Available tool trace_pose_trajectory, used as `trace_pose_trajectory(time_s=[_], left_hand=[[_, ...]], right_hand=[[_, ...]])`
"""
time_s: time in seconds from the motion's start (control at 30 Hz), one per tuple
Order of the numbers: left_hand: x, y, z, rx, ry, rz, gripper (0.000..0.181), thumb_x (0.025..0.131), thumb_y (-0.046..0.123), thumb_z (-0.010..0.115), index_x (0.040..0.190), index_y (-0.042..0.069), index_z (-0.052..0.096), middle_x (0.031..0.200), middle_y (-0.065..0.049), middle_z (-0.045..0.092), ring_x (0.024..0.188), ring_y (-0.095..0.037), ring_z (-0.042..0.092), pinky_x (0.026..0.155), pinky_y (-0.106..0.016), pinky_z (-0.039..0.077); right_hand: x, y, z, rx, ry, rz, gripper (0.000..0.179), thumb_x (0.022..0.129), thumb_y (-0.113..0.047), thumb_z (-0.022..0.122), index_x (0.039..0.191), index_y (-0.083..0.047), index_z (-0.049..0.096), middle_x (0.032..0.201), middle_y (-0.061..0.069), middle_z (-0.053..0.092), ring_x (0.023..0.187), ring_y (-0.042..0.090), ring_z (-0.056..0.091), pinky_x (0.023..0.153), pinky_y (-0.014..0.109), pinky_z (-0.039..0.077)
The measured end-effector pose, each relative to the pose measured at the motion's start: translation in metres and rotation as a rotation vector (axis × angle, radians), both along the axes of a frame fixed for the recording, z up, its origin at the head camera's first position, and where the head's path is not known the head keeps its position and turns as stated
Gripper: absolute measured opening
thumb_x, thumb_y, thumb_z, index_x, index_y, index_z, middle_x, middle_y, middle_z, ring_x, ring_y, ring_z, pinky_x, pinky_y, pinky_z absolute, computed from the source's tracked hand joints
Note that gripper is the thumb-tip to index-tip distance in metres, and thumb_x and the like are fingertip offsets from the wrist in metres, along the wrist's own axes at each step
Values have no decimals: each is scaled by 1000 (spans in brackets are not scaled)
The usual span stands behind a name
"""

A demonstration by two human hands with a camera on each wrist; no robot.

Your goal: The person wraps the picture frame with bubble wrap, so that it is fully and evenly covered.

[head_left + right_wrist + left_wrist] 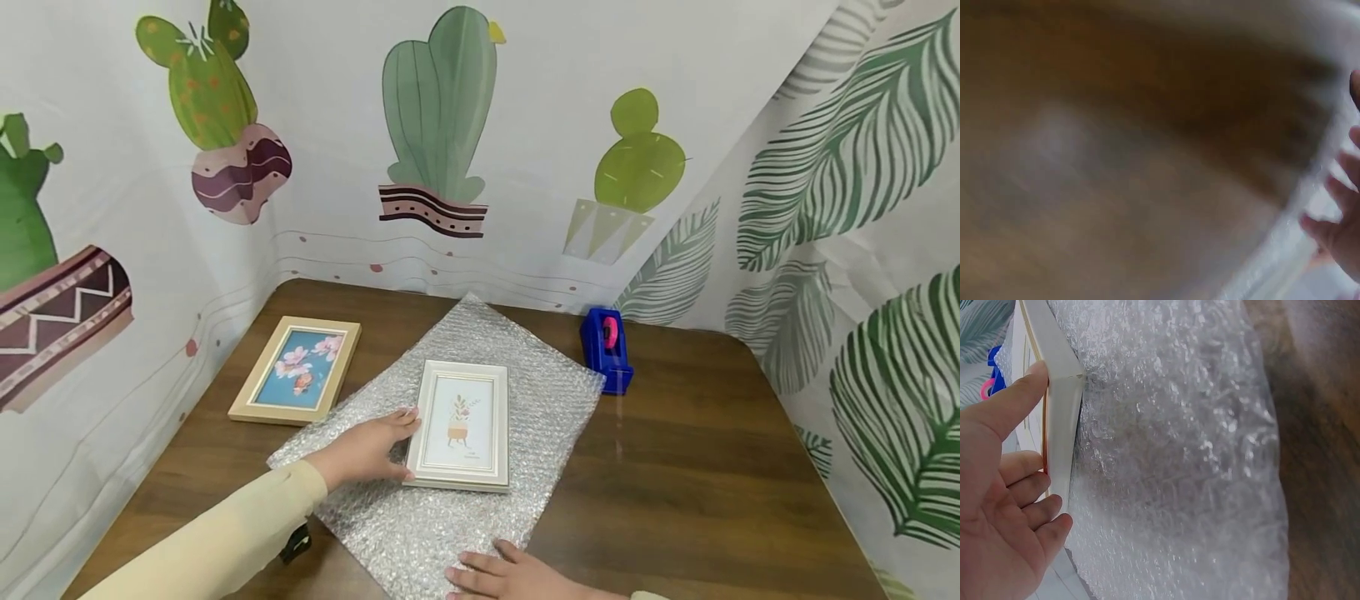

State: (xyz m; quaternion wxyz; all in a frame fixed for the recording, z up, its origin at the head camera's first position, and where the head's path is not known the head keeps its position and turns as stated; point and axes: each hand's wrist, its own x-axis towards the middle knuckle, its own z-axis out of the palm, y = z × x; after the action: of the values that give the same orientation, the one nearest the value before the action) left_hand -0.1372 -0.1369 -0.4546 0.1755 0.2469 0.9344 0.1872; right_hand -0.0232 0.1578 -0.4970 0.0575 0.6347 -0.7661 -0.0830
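Observation:
A white picture frame (462, 427) with a potted-plant print lies face up on a sheet of bubble wrap (450, 521). At its left side, my left hand (372, 447) touches the edge with thumb and fingers spread apart. The left wrist view shows the thumb against the frame's side (1063, 406) and the other fingers slightly bent beside it. Over the near right edge of the bubble wrap is my right hand (517, 577), fingers spread, holding nothing. The right wrist view is blurred, and contact with the wrap cannot be told there.
A gold picture frame (300, 371) with a pink-flower picture lies on the wooden table (690, 467) at the left. Past the wrap's right corner stands a blue tape dispenser (606, 350) with a pink core. A cactus-print cloth (540, 150) hangs behind the table.

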Motion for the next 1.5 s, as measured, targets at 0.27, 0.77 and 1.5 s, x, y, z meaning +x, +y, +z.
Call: trace_pose_trajectory(time_s=[0.27,0.77,1.5], left_hand=[[-1,3,-1,30,2,9,81,77,33,83,142,-3,49,155,-19,41,145,-41,37,116,-53,36],[-13,1,2,49,16,-13,91,79,38,82,148,-4,40,156,-23,37,143,-42,38,116,-54,37],[-58,12,3,8,-153,-19,129,71,43,87,156,-7,4,165,-26,-2,154,-43,6,124,-54,21]], right_hand=[[7,3,-21,-128,233,89,51,100,-53,43,142,-27,53,142,-4,58,127,14,58,89,27,55],[-10,-9,-4,-316,26,-232,34,84,-39,70,116,-27,68,119,-9,69,107,7,63,84,26,53],[-83,-24,38,-601,-1081,-736,21,87,-23,74,95,-4,75,86,10,73,74,-5,55,70,15,49]])
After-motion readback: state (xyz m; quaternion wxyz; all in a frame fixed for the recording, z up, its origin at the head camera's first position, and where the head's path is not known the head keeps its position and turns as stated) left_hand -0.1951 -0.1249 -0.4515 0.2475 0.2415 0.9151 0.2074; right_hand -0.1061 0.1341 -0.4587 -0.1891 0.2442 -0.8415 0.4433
